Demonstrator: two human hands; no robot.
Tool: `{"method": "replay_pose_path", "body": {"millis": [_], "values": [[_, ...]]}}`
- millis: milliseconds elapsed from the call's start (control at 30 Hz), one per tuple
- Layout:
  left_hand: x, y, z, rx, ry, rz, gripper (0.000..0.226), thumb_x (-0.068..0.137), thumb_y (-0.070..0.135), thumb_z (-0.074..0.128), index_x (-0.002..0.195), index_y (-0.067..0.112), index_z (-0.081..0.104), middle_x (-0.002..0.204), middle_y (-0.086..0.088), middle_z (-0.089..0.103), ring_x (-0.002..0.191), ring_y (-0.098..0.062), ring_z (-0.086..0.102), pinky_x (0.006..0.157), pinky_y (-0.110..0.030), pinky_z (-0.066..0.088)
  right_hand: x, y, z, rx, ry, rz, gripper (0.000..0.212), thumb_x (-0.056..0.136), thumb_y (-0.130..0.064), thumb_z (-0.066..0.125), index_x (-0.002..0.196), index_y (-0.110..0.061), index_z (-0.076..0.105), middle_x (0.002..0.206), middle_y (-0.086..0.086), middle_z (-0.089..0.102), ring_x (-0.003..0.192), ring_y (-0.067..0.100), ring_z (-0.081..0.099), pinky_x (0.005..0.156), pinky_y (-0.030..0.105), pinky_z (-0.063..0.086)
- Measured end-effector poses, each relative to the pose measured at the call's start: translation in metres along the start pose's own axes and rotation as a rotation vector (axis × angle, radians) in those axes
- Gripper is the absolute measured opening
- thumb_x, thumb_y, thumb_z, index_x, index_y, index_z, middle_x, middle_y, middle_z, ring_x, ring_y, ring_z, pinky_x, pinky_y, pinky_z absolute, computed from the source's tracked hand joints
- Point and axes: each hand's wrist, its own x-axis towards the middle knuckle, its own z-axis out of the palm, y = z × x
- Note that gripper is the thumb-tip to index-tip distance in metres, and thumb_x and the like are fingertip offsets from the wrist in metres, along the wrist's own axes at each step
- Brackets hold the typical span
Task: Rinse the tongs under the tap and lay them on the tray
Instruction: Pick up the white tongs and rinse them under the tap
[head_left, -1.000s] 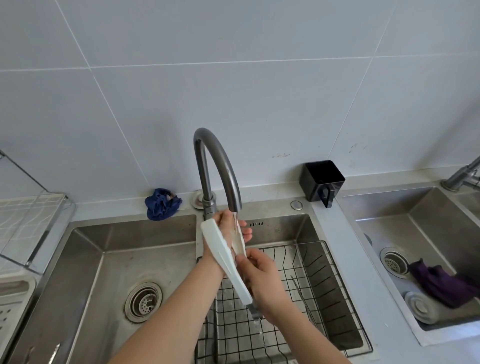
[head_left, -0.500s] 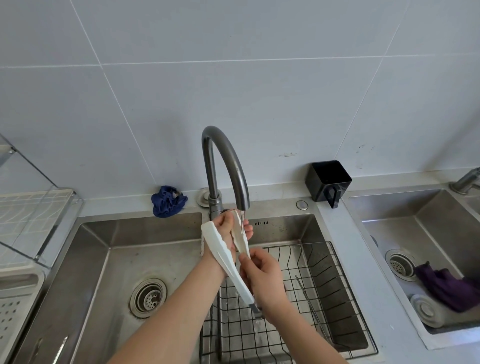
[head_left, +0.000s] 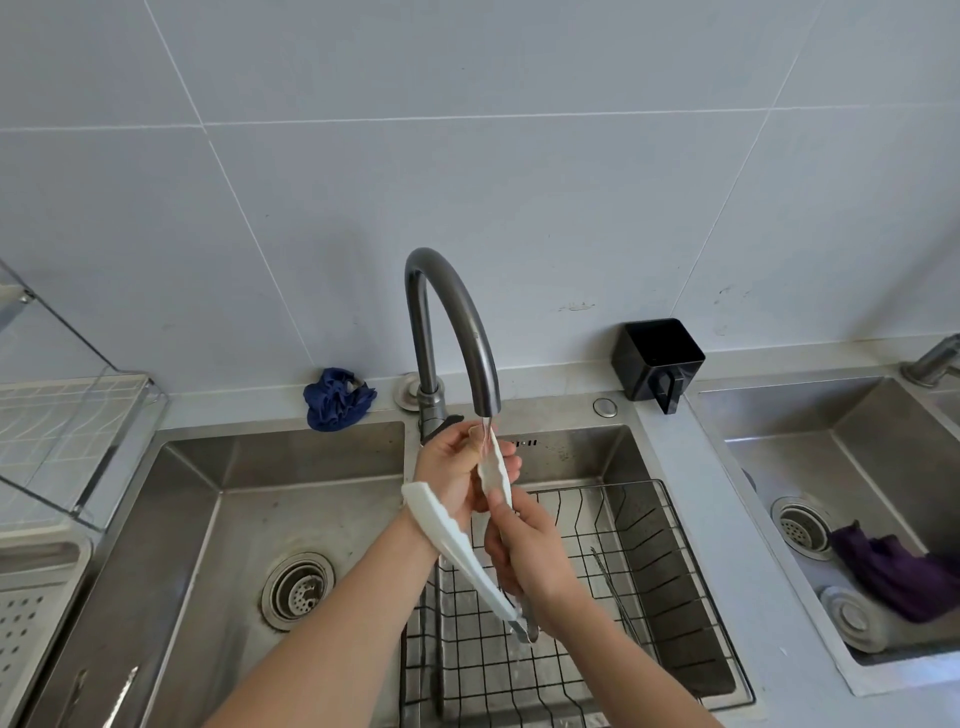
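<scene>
White tongs (head_left: 457, 545) with scalloped edges are spread open under the grey curved tap (head_left: 452, 322), which runs a thin stream of water onto the upper arm's tip. My left hand (head_left: 452, 473) is between the two arms and rubs the upper arm near the spout. My right hand (head_left: 524, 556) grips the tongs lower down, near the hinge, from which water drips. A white perforated tray (head_left: 36, 597) is at the left edge, beside the sink.
Below my hands a black wire basket (head_left: 644, 582) sits in the right half of the steel sink (head_left: 223, 519). A blue cloth (head_left: 337, 397) and a black cup holder (head_left: 657, 358) are on the back ledge. A second sink (head_left: 852, 467) holding a purple cloth lies at the right.
My left hand has slid up the upper arm toward the spout, and the lower arm has dropped down to my left wrist. My view has shifted slightly.
</scene>
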Motion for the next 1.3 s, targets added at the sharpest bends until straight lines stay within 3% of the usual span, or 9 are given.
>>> {"method": "replay_pose_path", "body": {"millis": [100, 267, 467, 600, 767, 833, 933, 1067, 1300], "values": [[-0.001, 0.013, -0.001, 0.118, -0.029, -0.118, 0.057, 0.092, 0.058, 0.052, 0.082, 0.005, 0.069, 0.082, -0.02, 0.074, 0.079, -0.035, 0.075, 0.057, -0.035, 0.061, 0.0, 0.004, 0.001, -0.05, -0.003, -0.006, 0.043, 0.091, -0.069, 0.052, 0.071, -0.033, 0.067, 0.054, 0.0, 0.038, 0.041, 0.011, 0.025, 0.037, 0.02, 0.023], [0.004, 0.036, -0.015, 0.353, -0.245, -0.241, 0.038, 0.1, 0.032, 0.054, 0.113, -0.001, 0.069, 0.108, -0.027, 0.072, 0.093, -0.035, 0.073, 0.08, -0.045, 0.062, 0.005, 0.003, -0.015, -0.343, 0.167, -0.044, 0.052, 0.088, -0.077, 0.044, 0.085, -0.03, 0.067, 0.057, -0.014, 0.051, 0.054, 0.007, 0.046, 0.053, 0.024, 0.039], [-0.004, 0.037, -0.01, 0.628, -0.168, -0.057, 0.037, 0.095, 0.039, 0.063, 0.103, 0.003, 0.068, 0.094, -0.02, 0.076, 0.075, -0.029, 0.072, 0.049, -0.029, 0.048, 0.015, -0.004, -0.024, -1.112, 0.302, -0.153, 0.037, 0.099, -0.065, 0.027, 0.089, -0.031, 0.037, 0.06, -0.006, 0.055, 0.054, 0.013, 0.051, 0.046, 0.03, 0.029], [-0.011, 0.022, 0.005, 0.157, 0.073, -0.109, 0.026, 0.099, 0.026, 0.054, 0.109, 0.009, 0.071, 0.098, -0.021, 0.076, 0.063, -0.022, 0.064, 0.045, -0.025, 0.038, 0.014, -0.001, -0.013, -1.01, 0.307, -0.21, 0.038, 0.098, -0.065, 0.038, 0.087, -0.029, 0.037, 0.062, -0.007, 0.054, 0.054, 0.015, 0.051, 0.046, 0.03, 0.03], [-0.018, 0.015, 0.011, -0.026, 0.124, -0.125, 0.033, 0.101, 0.033, 0.051, 0.109, 0.01, 0.073, 0.101, -0.015, 0.078, 0.051, -0.013, 0.049, 0.047, -0.023, 0.037, 0.007, -0.002, -0.009, -0.543, 0.101, -0.178, 0.02, 0.093, -0.049, 0.061, 0.077, -0.042, 0.05, 0.058, -0.015, 0.056, 0.047, 0.003, 0.045, 0.043, 0.02, 0.037], [-0.02, 0.012, 0.009, 0.064, 0.196, 0.051, 0.025, 0.099, 0.027, 0.058, 0.091, 0.018, 0.079, 0.095, -0.015, 0.079, 0.051, -0.019, 0.056, 0.046, -0.025, 0.043, 0.006, -0.006, -0.009, -0.334, -0.009, -0.081, 0.014, 0.093, -0.031, 0.064, 0.083, -0.032, 0.055, 0.055, -0.009, 0.054, 0.043, 0.01, 0.044, 0.037, 0.024, 0.037], [-0.022, 0.004, -0.001, 0.437, 0.281, 0.368, 0.031, 0.096, 0.018, 0.065, 0.085, 0.044, 0.078, 0.095, -0.005, 0.08, 0.087, -0.025, 0.073, 0.072, -0.038, 0.057, 0.003, -0.008, -0.007, -0.232, -0.083, -0.011, 0.013, 0.096, -0.021, 0.062, 0.088, -0.017, 0.052, 0.057, 0.0, 0.05, 0.039, 0.012, 0.04, 0.036, 0.02, 0.032], [-0.03, -0.005, -0.003, 0.523, 0.081, 0.273, 0.053, 0.099, 0.008, 0.056, 0.11, 0.059, 0.061, 0.122, 0.01, 0.069, 0.112, -0.009, 0.065, 0.095, -0.029, 0.052, -0.001, -0.007, -0.003, -0.189, -0.043, -0.02, 0.014, 0.095, -0.024, 0.062, 0.088, -0.015, 0.054, 0.06, 0.001, 0.051, 0.042, 0.012, 0.041, 0.038, 0.022, 0.032], [-0.025, 0.002, 0.004, 0.418, 0.138, 0.181, 0.025, 0.092, 0.002, 0.065, 0.106, 0.023, 0.066, 0.098, -0.008, 0.076, 0.094, -0.025, 0.073, 0.083, -0.041, 0.06, -0.003, -0.007, -0.011, -0.283, -0.021, -0.013, 0.01, 0.096, -0.02, 0.062, 0.089, -0.017, 0.055, 0.061, 0.003, 0.054, 0.042, 0.011, 0.044, 0.038, 0.025, 0.037]]}}
